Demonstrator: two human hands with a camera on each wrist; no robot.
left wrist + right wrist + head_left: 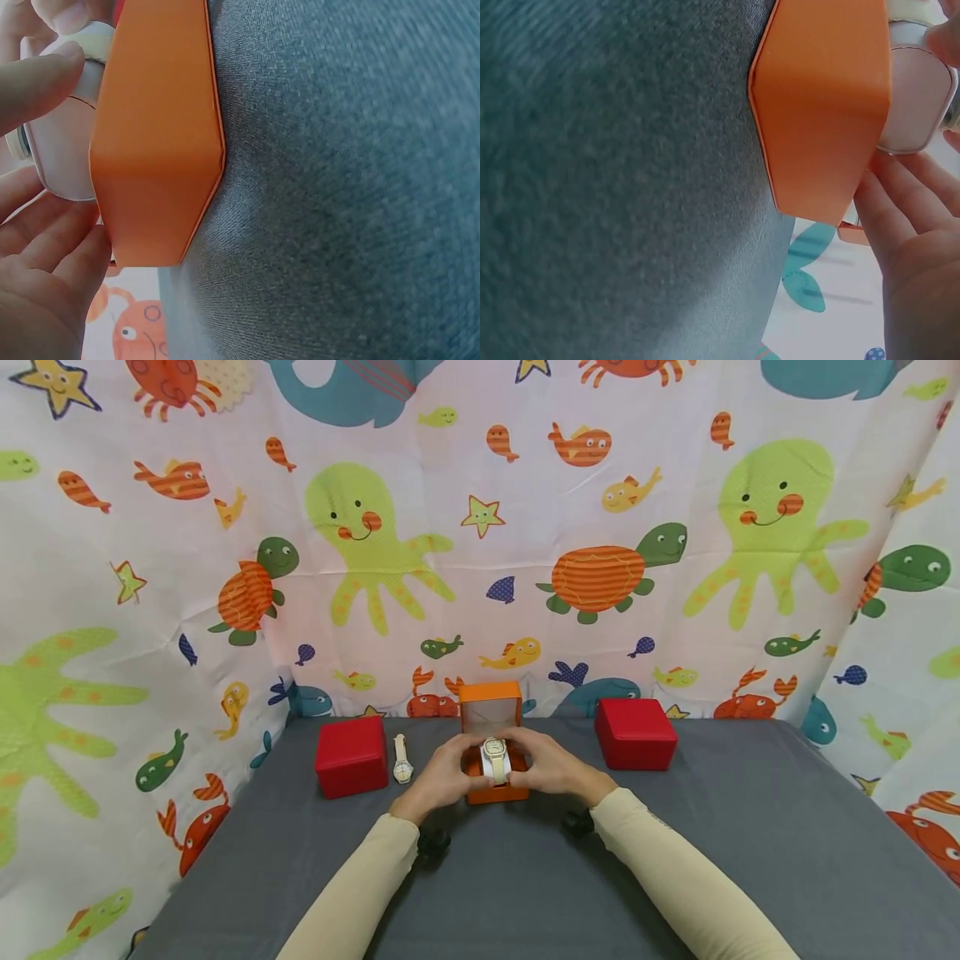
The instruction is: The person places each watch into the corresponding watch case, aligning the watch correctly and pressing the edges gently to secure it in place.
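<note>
1. A sea-animal curtain hangs behind the grey desk.
2. The watch is strapped round a white cushion at the mouth of the orange box, mid-desk; part of the cushion stands above the rim.
3. My left grip and right grip are both clamped on the cushion, one from each side.
4. I judge even pressure best: keep the cushion square to the box walls, thumbs off the dial.
5. The raised lid stands at the far side; my fingers should avoid knocking it.
6. Left lie a second watch and, just beside it, a red box; another red box sits farther right.
</note>
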